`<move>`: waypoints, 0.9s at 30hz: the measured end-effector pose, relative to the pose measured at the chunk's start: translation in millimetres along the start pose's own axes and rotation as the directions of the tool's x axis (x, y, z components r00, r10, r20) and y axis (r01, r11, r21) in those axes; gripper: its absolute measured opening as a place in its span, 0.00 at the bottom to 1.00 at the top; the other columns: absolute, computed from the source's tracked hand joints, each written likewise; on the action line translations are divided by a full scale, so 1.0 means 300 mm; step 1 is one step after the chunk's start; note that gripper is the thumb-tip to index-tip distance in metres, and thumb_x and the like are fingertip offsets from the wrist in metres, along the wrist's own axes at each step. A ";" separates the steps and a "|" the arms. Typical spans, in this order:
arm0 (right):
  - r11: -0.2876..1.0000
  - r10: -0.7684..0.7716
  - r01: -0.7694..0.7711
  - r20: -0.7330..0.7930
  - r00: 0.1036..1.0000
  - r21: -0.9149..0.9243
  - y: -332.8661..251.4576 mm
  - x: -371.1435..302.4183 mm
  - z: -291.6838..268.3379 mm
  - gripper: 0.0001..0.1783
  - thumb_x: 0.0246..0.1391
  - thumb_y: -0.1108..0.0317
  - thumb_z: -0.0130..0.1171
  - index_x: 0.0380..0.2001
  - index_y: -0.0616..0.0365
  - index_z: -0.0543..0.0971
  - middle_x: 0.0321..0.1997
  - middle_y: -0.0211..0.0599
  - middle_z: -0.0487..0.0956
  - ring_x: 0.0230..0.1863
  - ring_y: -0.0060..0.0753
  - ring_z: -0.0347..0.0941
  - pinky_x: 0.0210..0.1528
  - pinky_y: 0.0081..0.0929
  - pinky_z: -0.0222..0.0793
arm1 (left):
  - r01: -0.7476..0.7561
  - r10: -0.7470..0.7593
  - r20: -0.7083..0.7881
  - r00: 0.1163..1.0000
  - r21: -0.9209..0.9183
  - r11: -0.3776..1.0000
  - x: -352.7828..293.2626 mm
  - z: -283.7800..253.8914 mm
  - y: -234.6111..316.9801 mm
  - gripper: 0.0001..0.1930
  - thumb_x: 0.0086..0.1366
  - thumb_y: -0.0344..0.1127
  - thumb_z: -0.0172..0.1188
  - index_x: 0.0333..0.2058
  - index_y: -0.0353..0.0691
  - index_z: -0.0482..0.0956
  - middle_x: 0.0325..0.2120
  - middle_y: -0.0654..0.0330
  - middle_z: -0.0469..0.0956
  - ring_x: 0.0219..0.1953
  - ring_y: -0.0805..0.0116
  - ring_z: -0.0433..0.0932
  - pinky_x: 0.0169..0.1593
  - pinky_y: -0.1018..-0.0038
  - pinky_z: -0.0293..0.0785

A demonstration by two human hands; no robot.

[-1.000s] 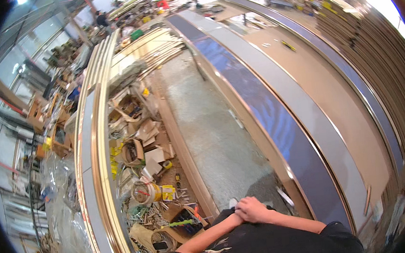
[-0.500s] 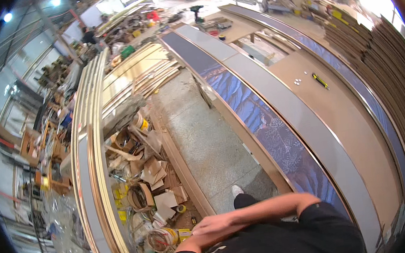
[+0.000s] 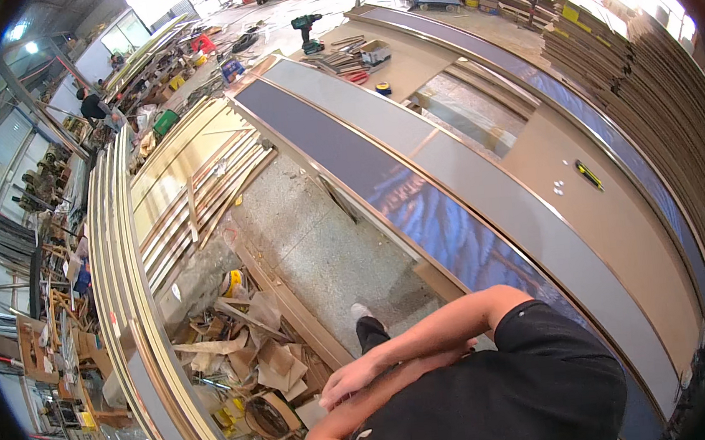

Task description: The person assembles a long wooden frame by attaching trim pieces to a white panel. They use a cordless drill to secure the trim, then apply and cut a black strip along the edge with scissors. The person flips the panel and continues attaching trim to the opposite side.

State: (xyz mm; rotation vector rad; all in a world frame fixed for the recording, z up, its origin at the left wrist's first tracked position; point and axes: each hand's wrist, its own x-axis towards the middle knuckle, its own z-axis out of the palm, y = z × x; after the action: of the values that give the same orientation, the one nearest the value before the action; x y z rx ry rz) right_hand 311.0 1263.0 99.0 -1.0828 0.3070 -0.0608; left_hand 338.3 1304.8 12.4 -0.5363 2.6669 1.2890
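Your arms are folded across your chest. Your right hand (image 3: 346,381) rests on your left forearm (image 3: 361,408), fingers loosely curled around nothing. Your left hand is tucked under the right arm, so its grip cannot be told. To my eye no handling step is in hand. Any pick-up would call for unfolding your arms first.

Just beyond your right hand lies a heap of torn brown cardboard and pale wood offcuts (image 3: 247,355), ragged and jumbled. A yellow tape roll (image 3: 232,281) sits at its far edge. Your dark trouser leg and white shoe (image 3: 362,311) stand on the speckled grey concrete floor (image 3: 321,239).

To your right runs the nearest work piece, a long, smooth grey panel with brass-coloured edging (image 3: 529,221). A strip of creased blue protective film (image 3: 436,221) lies alongside it. Past that, a flat matt brown board (image 3: 624,255) carries a small yellow-and-black hand tool (image 3: 589,175).

Farther off, a green cordless drill (image 3: 308,27) stands on a bench, and stacked brown sheets (image 3: 649,68) line the right wall.
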 end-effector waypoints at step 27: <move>0.928 0.290 -0.369 0.538 0.792 0.042 -0.885 0.771 -1.439 0.31 0.61 0.40 0.53 0.39 0.62 0.77 0.37 0.33 0.78 0.39 0.25 0.73 0.46 0.23 0.67 | -0.097 -0.261 -0.313 0.913 -0.788 0.607 0.508 -1.359 -1.110 0.14 0.67 0.43 0.58 0.39 0.38 0.84 0.38 0.56 0.82 0.43 0.72 0.77 0.49 0.68 0.72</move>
State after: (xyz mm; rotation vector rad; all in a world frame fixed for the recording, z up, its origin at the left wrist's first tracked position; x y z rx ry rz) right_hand 440.0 720.9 95.6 -0.8448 -0.0098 0.5195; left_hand 334.9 757.7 -16.8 -1.1133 2.0975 2.5776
